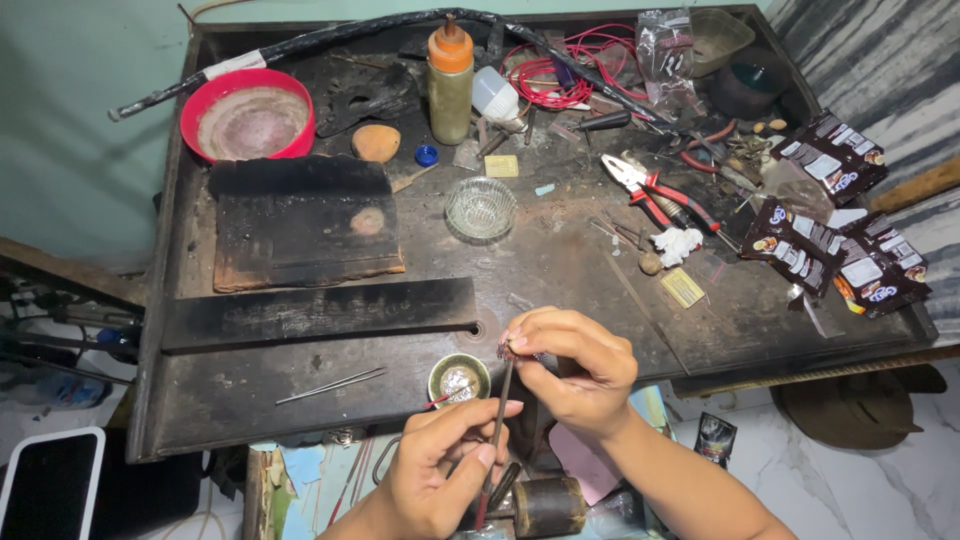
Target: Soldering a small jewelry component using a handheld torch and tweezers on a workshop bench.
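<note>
right hand hiding rod tip

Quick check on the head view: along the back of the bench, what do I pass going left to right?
Red bowl → round tan lump → bottle with orange cap → white bulb → red wire coil → clear plastic bag → dark bowl.
</note>
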